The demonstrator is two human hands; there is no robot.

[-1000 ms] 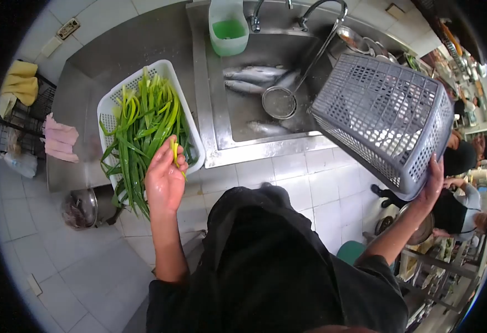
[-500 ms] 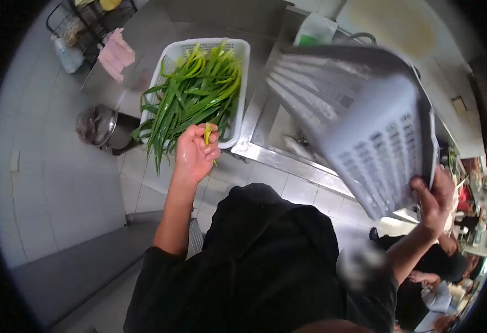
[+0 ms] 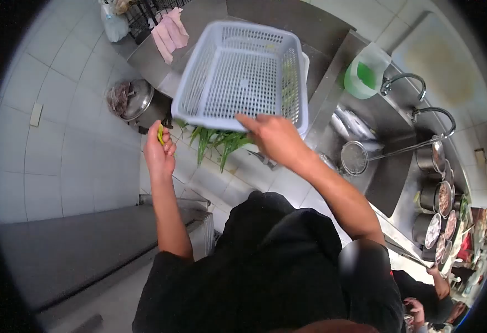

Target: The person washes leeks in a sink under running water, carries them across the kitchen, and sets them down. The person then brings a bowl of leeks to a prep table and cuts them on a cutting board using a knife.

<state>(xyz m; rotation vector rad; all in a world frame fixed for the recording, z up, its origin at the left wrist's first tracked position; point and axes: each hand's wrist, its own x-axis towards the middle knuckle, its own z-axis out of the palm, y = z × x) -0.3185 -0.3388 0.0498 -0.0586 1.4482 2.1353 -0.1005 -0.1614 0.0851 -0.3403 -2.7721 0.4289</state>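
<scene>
My right hand [image 3: 276, 139] grips the near rim of a pale grey-blue plastic basket [image 3: 243, 83], which is bare inside. The basket sits over the green leafy stalks [image 3: 221, 145] and covers most of them; their dark green ends hang out below its near edge. A sliver of the white basket [image 3: 306, 66] under it shows at the right. My left hand [image 3: 159, 152] is closed around a small yellow-green leaf piece [image 3: 160, 133], to the left of the baskets.
Right of the baskets is a steel sink [image 3: 385, 186] with silvery fish [image 3: 357, 123] and a long-handled strainer [image 3: 355, 158]. A green-tinted tub [image 3: 362, 77] stands by the faucets [image 3: 412, 83]. Several pots [image 3: 429, 230] line the right. At left are a lidded pot [image 3: 138, 100] and pink cloth [image 3: 170, 34].
My right hand has swung the grey-blue basket from above the sink leftward, over the greens. My left hand has drawn back left from the greens, still holding the leaf piece.
</scene>
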